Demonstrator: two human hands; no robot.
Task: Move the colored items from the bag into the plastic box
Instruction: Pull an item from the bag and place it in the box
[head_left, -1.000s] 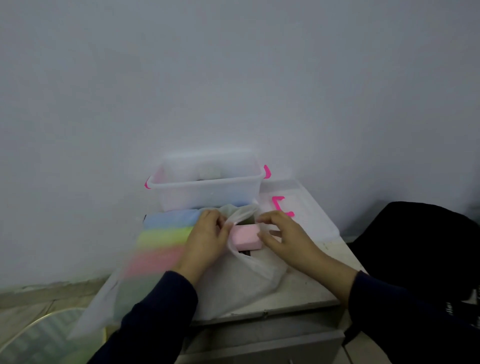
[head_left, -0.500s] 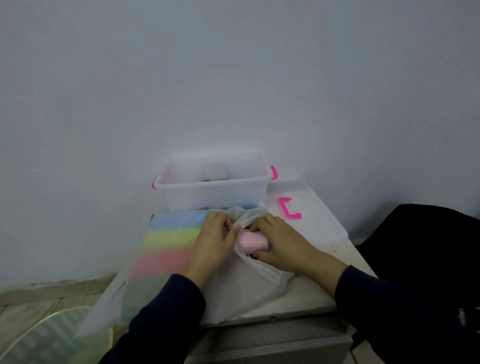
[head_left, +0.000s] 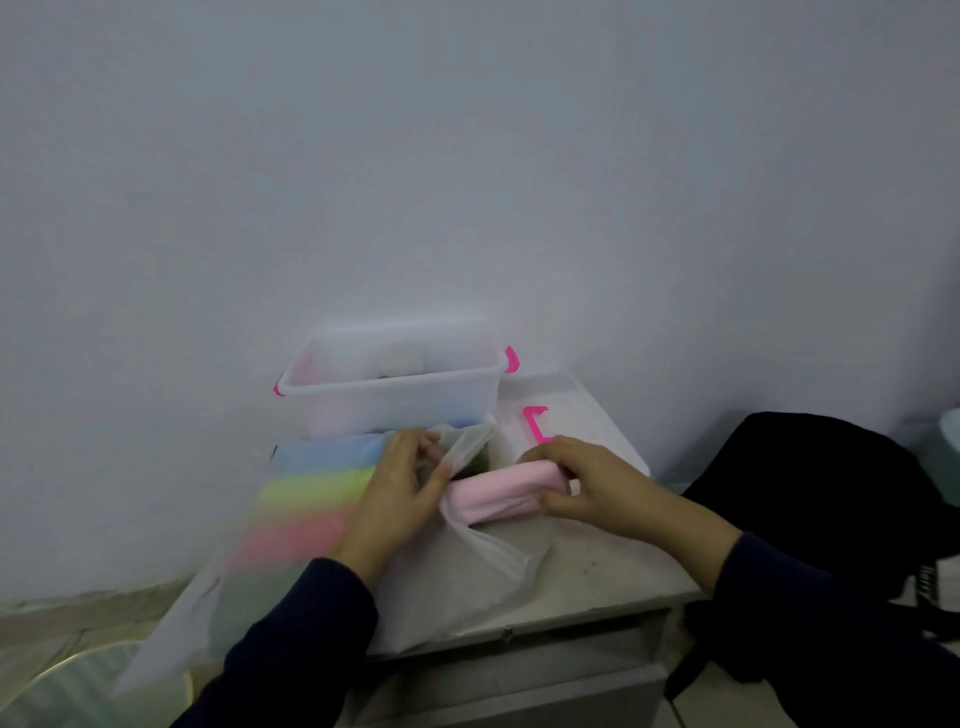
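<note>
Here the right hand (head_left: 602, 486) grips a pink block (head_left: 498, 491) by its right end, its other end at the mouth of the translucent white bag (head_left: 467, 566). The left hand (head_left: 397, 499) pinches the bag's rim. The clear plastic box (head_left: 395, 387) with pink latches stands at twelve o'clock from the bag.

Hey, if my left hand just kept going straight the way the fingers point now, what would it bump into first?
Probably the bag's open rim, which the left hand already pinches. Beyond it, up and slightly right, stands the near wall of the clear plastic box. Depth is hard to judge from this view.
</note>
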